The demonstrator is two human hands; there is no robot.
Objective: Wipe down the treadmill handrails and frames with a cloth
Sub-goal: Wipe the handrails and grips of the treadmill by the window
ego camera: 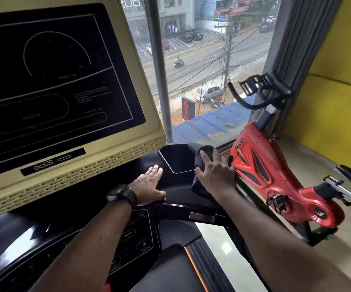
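We press our right hand (215,172) on the crumpled dark grey cloth (205,153), fingers nearly straight and close together. The cloth lies beneath them on the glossy black treadmill frame (180,197). Our left hand (149,184) rests flat, fingers together, with a recessed black tray (176,161) just beyond its fingertips.
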